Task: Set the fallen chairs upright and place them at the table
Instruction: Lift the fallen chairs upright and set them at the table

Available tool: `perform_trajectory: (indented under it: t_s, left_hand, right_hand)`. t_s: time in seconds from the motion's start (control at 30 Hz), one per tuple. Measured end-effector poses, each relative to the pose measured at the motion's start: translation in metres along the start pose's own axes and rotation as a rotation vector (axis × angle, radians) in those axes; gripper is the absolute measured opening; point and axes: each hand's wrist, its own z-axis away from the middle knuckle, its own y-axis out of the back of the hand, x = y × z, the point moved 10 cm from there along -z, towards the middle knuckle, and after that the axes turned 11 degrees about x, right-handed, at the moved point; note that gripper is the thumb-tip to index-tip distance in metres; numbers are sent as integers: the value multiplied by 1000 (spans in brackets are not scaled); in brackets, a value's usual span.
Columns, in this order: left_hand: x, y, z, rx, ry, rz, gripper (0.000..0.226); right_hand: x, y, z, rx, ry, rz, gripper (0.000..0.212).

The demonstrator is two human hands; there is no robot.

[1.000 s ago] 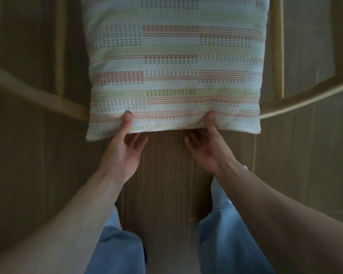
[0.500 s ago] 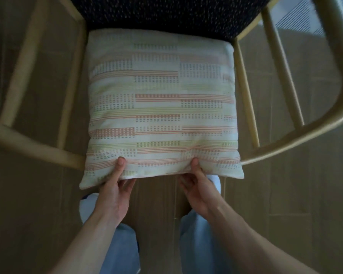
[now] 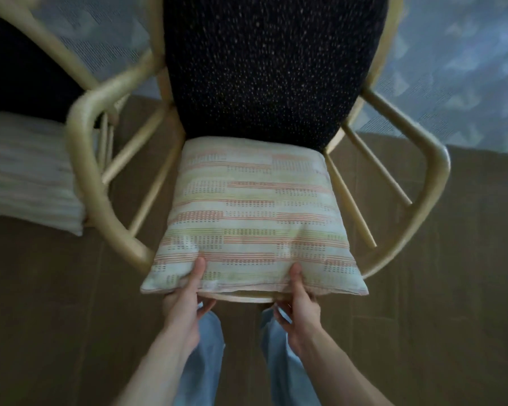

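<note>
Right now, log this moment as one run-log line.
left hand: grips cushion edge | right hand: grips cushion edge | cushion: against dark chair back | chair: wooden, armrests | second chair: left, blurred

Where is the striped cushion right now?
In the head view the cushion lies centre frame against the chair's dark back, its near edge pinched by the left hand and right hand.

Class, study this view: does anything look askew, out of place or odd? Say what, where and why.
Nothing stands out. The striped cushion lies against the chair's dark back, its front edge overhanging slightly where the left hand and right hand grip it. A second chair at left is too blurred to judge.
</note>
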Motion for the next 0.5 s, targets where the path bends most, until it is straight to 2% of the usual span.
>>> perform_trajectory:
  t_s: [0.07,0.17,0.23,0.37,0.5]
  left_hand:
    - [27,7,27,20,0,-10,52]
    - [79,5,59,1,-43,-30,54]
    - [116,-6,77,-21,-83,-57,57]
    - [187,-43,106,-51,-184,-85,45]
    - [246,-86,130,-89,-235,-85,48]
  right_hand:
    - [-19,3,31,43,5,34,71]
    - [-54,-4,71,77,-7,35,90]
    - [-84,-13,88,104,30,36,95]
    - [-161,-32,110,134,161,46,108]
    - [-235,-49,127,173,285,50,103]
